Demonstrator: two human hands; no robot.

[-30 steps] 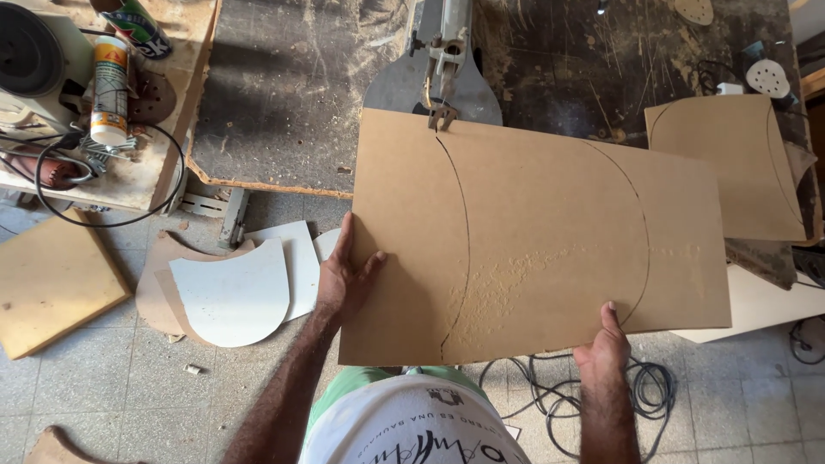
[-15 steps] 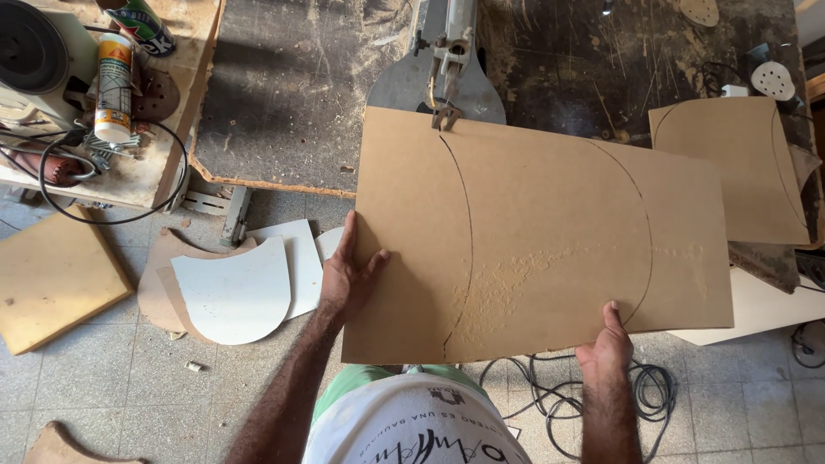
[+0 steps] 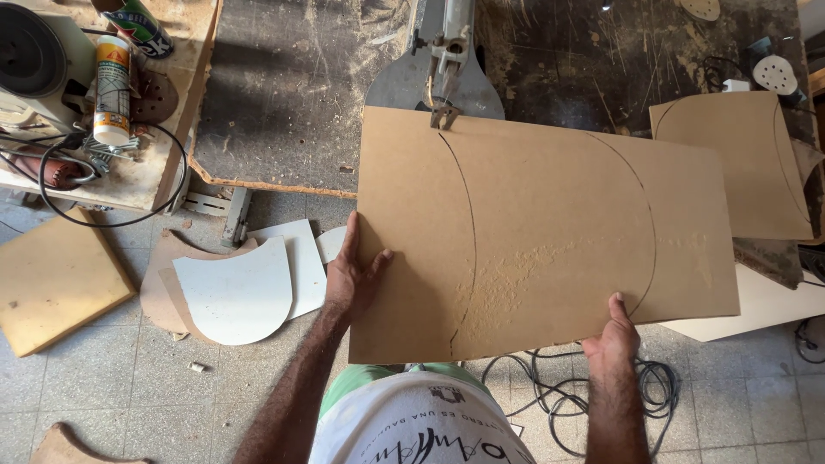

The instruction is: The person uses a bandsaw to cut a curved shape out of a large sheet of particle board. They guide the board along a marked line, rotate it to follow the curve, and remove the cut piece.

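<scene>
At the saw, my left hand grips the near-left edge of the fibreboard panel and my right hand pinches its near edge, the left curve seemingly cut through, the right curve only pencilled.

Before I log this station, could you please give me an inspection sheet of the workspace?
Surface: dark scratched bench, dusty.
Job's things: board with two curved lines, sawdust on it, far edge at the saw.
Clutter: second board, tube, offcuts on the floor.
Hands: left hand grips the board's left edge; right hand its near edge.
Cables: black cables coiled on the floor.
Surroundings: tiled floor.
</scene>
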